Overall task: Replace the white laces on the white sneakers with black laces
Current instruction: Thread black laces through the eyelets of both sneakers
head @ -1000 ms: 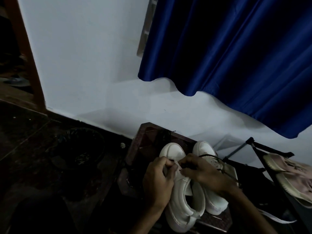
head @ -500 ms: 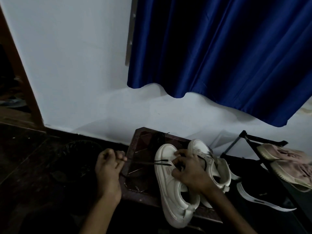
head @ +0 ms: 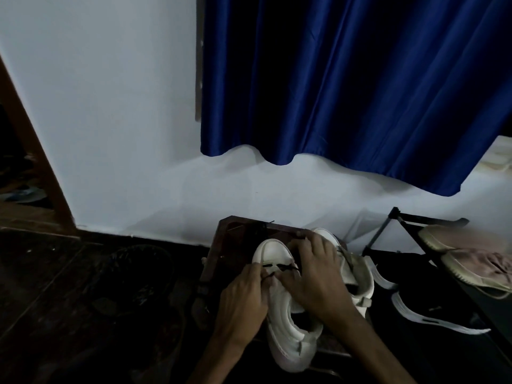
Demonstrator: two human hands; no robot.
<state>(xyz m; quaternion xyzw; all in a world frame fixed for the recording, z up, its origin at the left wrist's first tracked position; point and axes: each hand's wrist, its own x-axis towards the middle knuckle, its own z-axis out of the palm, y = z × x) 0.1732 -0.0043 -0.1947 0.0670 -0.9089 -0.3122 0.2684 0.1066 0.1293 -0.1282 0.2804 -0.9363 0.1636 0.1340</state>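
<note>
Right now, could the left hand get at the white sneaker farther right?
Probably not easily: the right hand lies across the way to the farther sneaker, and the left hand is pinching the black lace.

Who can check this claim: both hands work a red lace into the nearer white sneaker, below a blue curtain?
Wrong colour: the head view shows the lace is black, not red. The left hand and right hand do work it into the nearer white sneaker, below the blue curtain.
</note>
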